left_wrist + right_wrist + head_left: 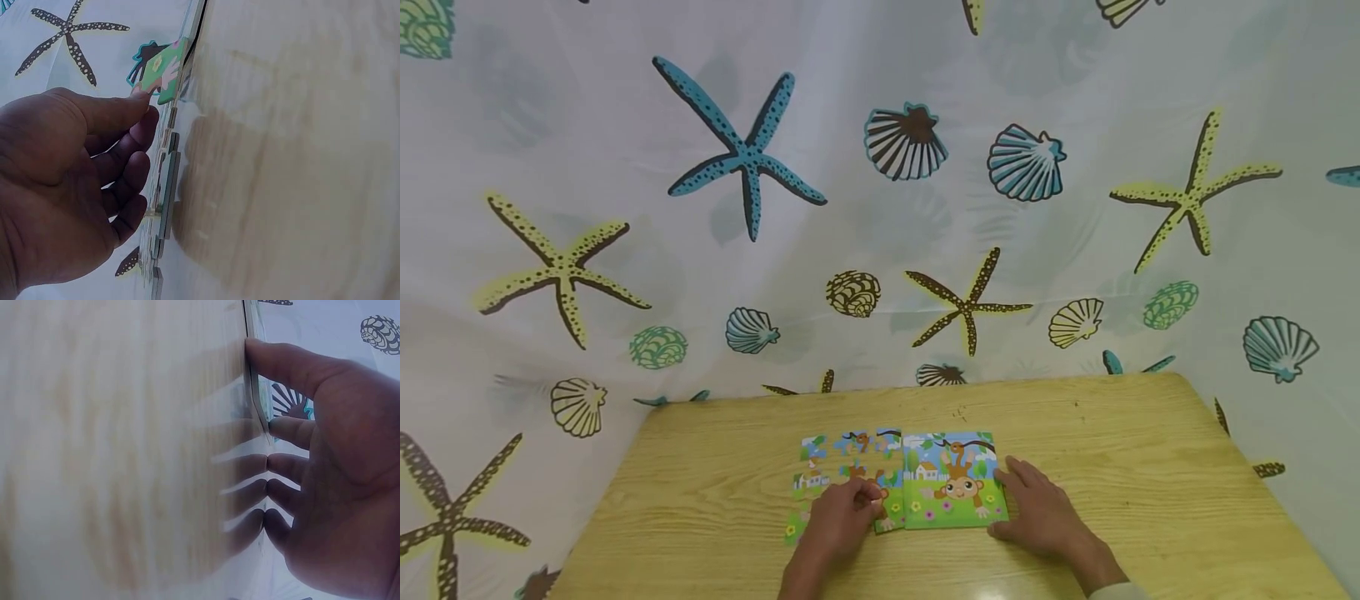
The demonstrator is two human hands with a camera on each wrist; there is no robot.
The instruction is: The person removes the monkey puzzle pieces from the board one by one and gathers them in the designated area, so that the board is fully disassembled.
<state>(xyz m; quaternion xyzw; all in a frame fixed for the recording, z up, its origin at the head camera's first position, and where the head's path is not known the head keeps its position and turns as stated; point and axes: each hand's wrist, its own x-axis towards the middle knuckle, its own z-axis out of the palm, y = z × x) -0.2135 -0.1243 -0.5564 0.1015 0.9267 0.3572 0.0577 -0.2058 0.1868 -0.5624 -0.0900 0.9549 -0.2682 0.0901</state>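
My left hand (pixel 842 515) pinches a green puzzle piece (pixel 164 75) with a yellow flower and part of a monkey between thumb and index finger. In the head view that piece is at the lower right of the loose puzzle pieces (pixel 805 482), which lie in a spaced grid. Right beside them lies a square picture board (pixel 955 510) showing a whole monkey hanging from a branch. My right hand (pixel 1037 510) has its thumb and fingertips spread along the board's right edge. In the right wrist view the thumb (pixel 275 359) touches the thin edge and other fingertips meet the tabletop.
The light wooden table (pixel 715 467) has a glossy surface that mirrors the fingers in the right wrist view. Behind and around it hangs a white cloth (pixel 820 242) printed with starfish and shells.
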